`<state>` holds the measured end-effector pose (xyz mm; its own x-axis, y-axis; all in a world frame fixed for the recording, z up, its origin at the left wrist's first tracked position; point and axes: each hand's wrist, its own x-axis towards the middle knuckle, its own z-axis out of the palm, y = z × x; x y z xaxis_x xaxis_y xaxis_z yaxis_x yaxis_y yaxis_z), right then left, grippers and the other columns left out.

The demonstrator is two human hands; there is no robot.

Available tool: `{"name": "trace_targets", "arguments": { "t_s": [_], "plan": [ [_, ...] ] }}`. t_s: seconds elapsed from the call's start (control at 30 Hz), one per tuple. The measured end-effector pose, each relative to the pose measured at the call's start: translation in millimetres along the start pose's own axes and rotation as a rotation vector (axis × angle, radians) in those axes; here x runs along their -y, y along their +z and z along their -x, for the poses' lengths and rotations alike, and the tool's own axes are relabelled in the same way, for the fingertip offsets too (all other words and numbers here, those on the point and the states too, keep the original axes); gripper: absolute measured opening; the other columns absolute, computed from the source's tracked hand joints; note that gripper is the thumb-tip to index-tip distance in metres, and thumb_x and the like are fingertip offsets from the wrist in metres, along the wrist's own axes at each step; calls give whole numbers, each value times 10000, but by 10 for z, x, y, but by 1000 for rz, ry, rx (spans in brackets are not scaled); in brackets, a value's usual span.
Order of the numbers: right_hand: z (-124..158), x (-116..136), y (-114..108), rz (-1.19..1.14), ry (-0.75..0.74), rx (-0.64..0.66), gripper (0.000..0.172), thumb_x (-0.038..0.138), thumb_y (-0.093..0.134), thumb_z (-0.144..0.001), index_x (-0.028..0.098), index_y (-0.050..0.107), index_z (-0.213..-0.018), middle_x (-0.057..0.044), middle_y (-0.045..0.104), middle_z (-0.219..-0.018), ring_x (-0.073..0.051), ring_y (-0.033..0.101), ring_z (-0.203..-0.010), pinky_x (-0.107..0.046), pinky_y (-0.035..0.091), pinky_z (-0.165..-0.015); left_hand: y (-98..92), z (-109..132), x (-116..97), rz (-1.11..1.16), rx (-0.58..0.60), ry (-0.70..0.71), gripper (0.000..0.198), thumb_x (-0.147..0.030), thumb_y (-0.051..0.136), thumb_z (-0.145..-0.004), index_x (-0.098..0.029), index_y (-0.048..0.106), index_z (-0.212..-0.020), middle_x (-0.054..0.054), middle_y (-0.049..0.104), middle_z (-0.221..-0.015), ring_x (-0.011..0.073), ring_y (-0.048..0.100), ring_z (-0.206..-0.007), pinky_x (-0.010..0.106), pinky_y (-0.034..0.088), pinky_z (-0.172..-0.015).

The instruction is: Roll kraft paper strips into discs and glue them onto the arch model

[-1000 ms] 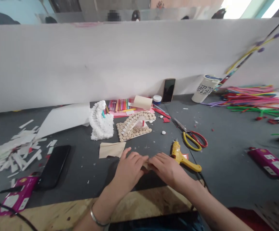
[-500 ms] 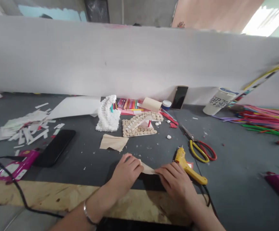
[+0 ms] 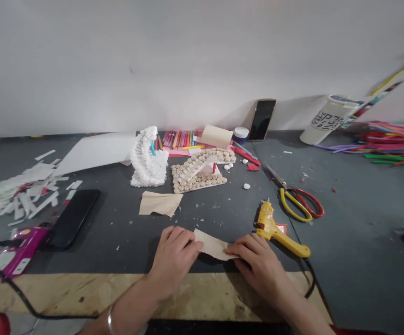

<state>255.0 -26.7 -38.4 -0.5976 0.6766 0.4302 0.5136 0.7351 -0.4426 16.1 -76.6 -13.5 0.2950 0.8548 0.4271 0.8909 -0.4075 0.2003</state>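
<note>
A beige strip of paper (image 3: 215, 245) stretches between my two hands, just above the dark tabletop near its front edge. My left hand (image 3: 175, 251) pinches its left end, and my right hand (image 3: 254, 258) grips the right end. To the right of my right hand lies a yellow glue gun (image 3: 274, 228). Beyond my left hand, a second beige paper piece (image 3: 160, 203) lies flat. Further back stand a small model (image 3: 202, 174) covered in round beige discs with a curved ramp, and a white bumpy model (image 3: 148, 160) with a spiral shape.
Scissors (image 3: 299, 202) with red and yellow handles lie at right. A phone (image 3: 262, 119) and a white cup (image 3: 329, 118) lean at the back, near pipe cleaners (image 3: 397, 142). At left are a black phone (image 3: 74, 218), a purple power strip (image 3: 16, 251) with a cable, and paper scraps (image 3: 23, 190).
The strip now shows more of its flat face between my hands, where before it looked narrow and folded. My view has tilted down. Both hands keep hold of its ends.
</note>
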Motion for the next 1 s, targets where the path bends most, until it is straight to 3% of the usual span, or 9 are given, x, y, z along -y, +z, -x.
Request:
{"name": "trace_targets", "arguments": {
  "t_s": [0.13, 0.33, 0.5, 0.7, 1.0],
  "plan": [
    [37, -27, -84, 116, -40, -77, 225, 115, 509, -937, 245, 679, -1006, -43, 645, -835, -200, 528, -780, -345, 426, -725, -49, 32, 1, -133, -73, 113, 212, -80, 485, -933, -207, 654, -932, 26, 693, -913, 177, 566, -905, 378, 315, -869],
    [150, -58, -68, 85, -27, 103, 232, 113, 505, -942, 238, 675, -1038, -41, 672, -883, -202, 526, -788, -354, 428, -740, 1, 91, 78, -35, 115, 193, 271, -87, 386, -952, -187, 637, -929, 19, 695, -894, 177, 556, -847, 369, 320, -839],
    [170, -28, -72, 46, 6, 121, 190, 142, 525, -942, 226, 683, -1005, -53, 671, -886, -218, 538, -825, -382, 439, -760, 42, 76, 105, 93, 132, 71, 216, -88, 480, -934, -222, 649, -922, -4, 676, -858, 174, 556, -845, 356, 312, -809],
    [152, -12, -68, -74, 182, 75, 176, 211, 522, -962, 234, 693, -925, -55, 638, -913, -204, 556, -860, -378, 470, -781, 57, 40, 134, 252, 157, -165, 101, -230, 623, -910, -253, 691, -839, -28, 637, -816, 156, 560, -822, 345, 304, -782],
    [138, 2, -21, -15, 277, 5, 182, 237, 522, -956, 192, 628, -815, -72, 639, -919, -221, 561, -836, -404, 471, -779, 45, 18, 153, 217, 278, -276, 158, -311, 597, -928, -267, 725, -846, -21, 636, -849, 167, 562, -839, 362, 301, -806]
  ]
}}
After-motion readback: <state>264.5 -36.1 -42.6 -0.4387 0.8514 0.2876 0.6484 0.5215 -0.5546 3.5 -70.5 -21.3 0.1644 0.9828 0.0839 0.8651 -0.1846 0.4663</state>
